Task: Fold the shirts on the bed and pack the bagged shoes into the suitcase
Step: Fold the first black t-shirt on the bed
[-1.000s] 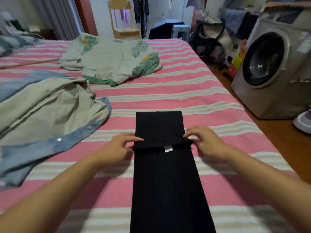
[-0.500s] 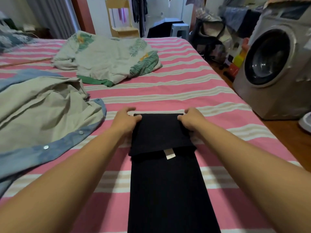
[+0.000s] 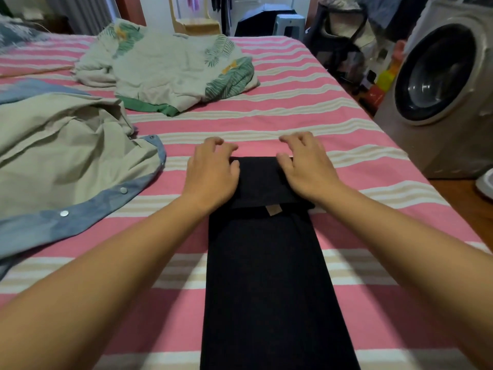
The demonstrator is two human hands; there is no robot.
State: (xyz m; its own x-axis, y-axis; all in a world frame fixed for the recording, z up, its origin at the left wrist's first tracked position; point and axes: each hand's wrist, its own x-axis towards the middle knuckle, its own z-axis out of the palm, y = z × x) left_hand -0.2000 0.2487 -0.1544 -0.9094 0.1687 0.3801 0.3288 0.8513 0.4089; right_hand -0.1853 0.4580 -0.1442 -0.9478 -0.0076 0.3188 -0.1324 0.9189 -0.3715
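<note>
Black shirt (image 3: 266,284) lies as a long strip down the bed (image 3: 293,113), its far end folded back with a small tag showing. Left hand (image 3: 210,174) and right hand (image 3: 309,169) rest on that fold's two far corners, fingers loosely bent and spread, pinching nothing. Left of them sprawls a beige shirt (image 3: 64,156); farther off, a leaf-print shirt (image 3: 170,73). Right of the bed stands a washer (image 3: 437,84).

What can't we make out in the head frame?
- Black shirt: near end cut off by the bottom edge; far corners hidden under the left hand and right hand.
- Small tag: print too small to read.
- Beige and blue shirt: cut off by the left edge.
- Suitcase and bagged shoes: cannot be identified.
</note>
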